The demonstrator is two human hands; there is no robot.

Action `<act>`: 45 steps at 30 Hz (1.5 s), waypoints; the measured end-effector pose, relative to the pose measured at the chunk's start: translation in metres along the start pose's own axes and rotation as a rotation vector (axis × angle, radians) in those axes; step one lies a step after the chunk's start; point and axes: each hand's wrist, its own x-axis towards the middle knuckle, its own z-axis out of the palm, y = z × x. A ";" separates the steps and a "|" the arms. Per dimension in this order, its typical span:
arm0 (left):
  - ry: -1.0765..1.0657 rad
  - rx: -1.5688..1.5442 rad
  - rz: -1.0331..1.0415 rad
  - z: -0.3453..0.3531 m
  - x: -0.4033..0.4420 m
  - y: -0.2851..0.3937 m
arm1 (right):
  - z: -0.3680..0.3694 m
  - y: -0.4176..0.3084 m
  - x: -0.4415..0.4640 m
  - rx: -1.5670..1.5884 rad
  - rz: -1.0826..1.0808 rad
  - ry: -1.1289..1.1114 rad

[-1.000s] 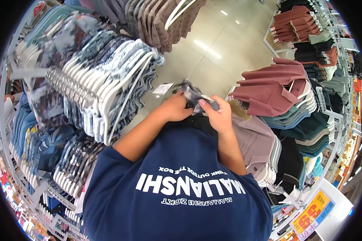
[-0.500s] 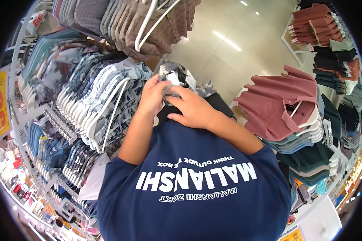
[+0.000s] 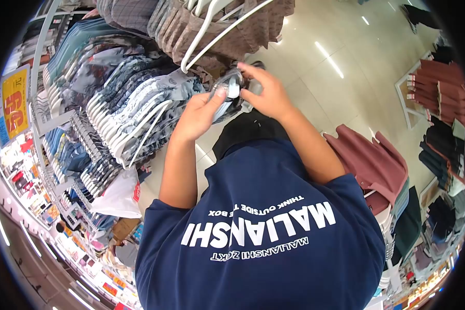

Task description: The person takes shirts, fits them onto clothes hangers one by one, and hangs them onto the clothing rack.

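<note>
A patterned grey garment [image 3: 223, 109] is held up in front of the navy shirt, close to the rack on the left. My left hand [image 3: 200, 111] grips its near left part, the thumb pressed on the cloth beside a small white patch [image 3: 233, 88]. On the other side of that patch, my right hand [image 3: 266, 90] has its thumb and fingers bent around the garment's edge. Patterned shirts on white hangers [image 3: 134, 106] hang just left of my hands. Brown shirts [image 3: 232, 31] with white hangers hang just beyond them.
A dusty red shirt [image 3: 369, 160] hangs at the right, with rust-coloured garments [image 3: 439, 88] farther back. A white plastic bag [image 3: 120, 196] hangs at lower left. A yellow price sign [image 3: 15, 103] stands at the far left. Shiny floor [image 3: 330, 88] runs between the racks.
The view has turned to the right. Both hands have moved with the garment toward the left rack, and the garment has been turned between them. The white plastic bag shows more fully.
</note>
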 end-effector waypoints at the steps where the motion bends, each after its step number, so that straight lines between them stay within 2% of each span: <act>1: -0.046 0.203 0.076 -0.002 0.001 0.004 | 0.002 0.009 0.005 0.003 0.001 -0.013; 3: -0.101 0.173 0.069 -0.010 0.009 0.000 | 0.001 0.013 0.017 0.110 0.322 -0.125; 5: -0.209 0.095 0.120 -0.013 0.019 0.004 | 0.004 0.028 0.023 -0.040 0.304 -0.176; 7: -0.206 0.047 0.156 -0.013 0.030 0.010 | 0.002 0.039 0.032 -0.405 0.270 -0.022; 9: 0.044 0.155 0.208 -0.013 0.043 0.009 | -0.013 0.034 0.041 -0.558 0.213 0.051; 11: 0.121 0.233 0.272 -0.009 0.052 0.008 | -0.031 0.025 0.044 -0.717 0.274 0.115; 13: 0.389 0.500 0.491 0.003 0.061 0.015 | -0.049 0.023 0.049 -0.749 0.335 0.042; 15: 0.492 0.462 0.519 0.010 0.073 0.020 | -0.062 0.020 0.054 -0.256 0.708 0.022; 16: 0.528 0.581 0.524 0.010 0.082 0.016 | -0.068 0.016 0.055 -0.069 0.776 0.082; 17: 0.562 0.705 0.526 0.009 0.089 0.012 | -0.069 0.007 0.060 -0.071 0.776 0.066; 19: 0.589 0.730 0.563 0.011 0.101 0.000 | -0.070 0.000 0.072 0.449 0.646 0.357; 21: 0.601 0.887 0.545 0.020 0.107 -0.008 | -0.082 0.003 0.086 0.459 0.636 0.352; 23: 0.620 0.887 0.511 0.031 0.114 -0.013 | -0.098 0.005 0.101 0.794 0.669 0.485; 25: 0.541 0.793 0.332 0.042 0.120 -0.015 | -0.118 0.029 0.106 0.807 0.663 0.442; 26: 0.547 0.798 0.319 0.051 0.124 -0.010 | -0.128 0.038 0.109 0.851 0.722 0.408; 28: 0.439 0.391 0.296 0.073 0.127 0.001 | -0.142 0.055 0.114 0.858 0.907 0.397; 29: 0.446 0.399 0.281 0.084 0.127 0.012 | -0.148 0.062 0.116 0.868 0.920 0.389; 31: 0.357 0.211 0.154 0.107 0.131 0.040 | -0.159 0.081 0.117 0.622 1.102 0.239; 32: 0.426 0.090 0.236 0.118 0.137 0.046 | -0.162 0.105 0.112 0.482 1.166 0.201; 33: 0.435 0.099 0.224 0.126 0.143 0.051 | -0.173 0.114 0.118 0.494 1.175 0.190; 35: 0.546 -0.117 0.178 0.139 0.151 0.057 | -0.192 0.120 0.126 0.274 1.211 -0.398; 36: 0.569 -0.104 0.171 0.143 0.154 0.058 | -0.201 0.109 0.135 0.296 1.247 -0.527; 37: 0.582 -0.102 0.167 0.147 0.155 0.061 | -0.202 0.113 0.136 0.299 1.245 -0.540; 39: 0.578 0.145 0.126 0.156 0.150 0.066 | -0.204 0.111 0.139 0.881 1.145 -0.451; 40: 0.591 0.143 0.118 0.162 0.147 0.069 | -0.189 0.101 0.137 0.760 1.189 -0.272; 42: 0.547 -0.092 0.073 0.174 0.144 0.079 | -0.159 0.109 0.125 0.986 1.083 -0.018; 43: 0.565 -0.092 0.078 0.179 0.145 0.079 | -0.146 0.105 0.125 1.055 1.053 0.127; 45: 0.578 -0.355 0.113 0.185 0.144 0.077 | -0.129 0.087 0.132 1.031 1.058 0.189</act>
